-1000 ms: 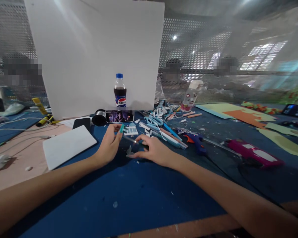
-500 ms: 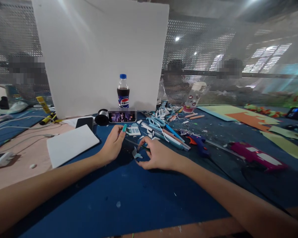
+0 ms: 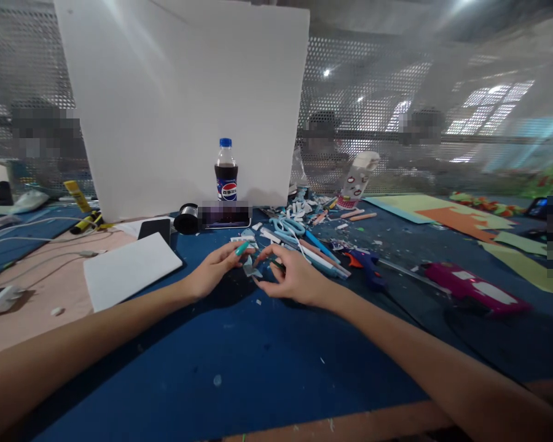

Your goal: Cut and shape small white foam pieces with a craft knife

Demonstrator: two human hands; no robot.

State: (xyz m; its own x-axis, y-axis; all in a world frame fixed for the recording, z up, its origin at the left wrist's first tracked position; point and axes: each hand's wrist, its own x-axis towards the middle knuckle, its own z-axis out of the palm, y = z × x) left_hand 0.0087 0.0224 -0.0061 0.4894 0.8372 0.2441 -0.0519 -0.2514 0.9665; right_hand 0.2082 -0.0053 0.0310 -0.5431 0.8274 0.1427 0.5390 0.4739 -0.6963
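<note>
My left hand (image 3: 216, 268), with a long turquoise nail, is closed in a pinch close beside a small pale blue and white curved piece (image 3: 249, 267). What sits between its fingertips is too small to make out. From the other side, the thumb and fingers of my right hand (image 3: 297, 276) close on that piece. A thin dark green item (image 3: 278, 264) shows among the right fingers, its kind unclear. Just behind the fingertips lies a small white and pale blue block (image 3: 244, 238), partly covered by my left hand.
Behind stand a cola bottle (image 3: 226, 175), a phone (image 3: 230, 220) and a black spool (image 3: 187, 219) before a white board (image 3: 188, 110). Light blue scissors (image 3: 288, 227) and scraps lie right, then a blue glue gun (image 3: 371, 270) and a magenta tool (image 3: 474, 287). A white sheet (image 3: 131, 270) lies left.
My left hand has moved right, up to the pale blue piece. The piece has shifted slightly up and left, still at my right fingertips. The view has turned slightly.
</note>
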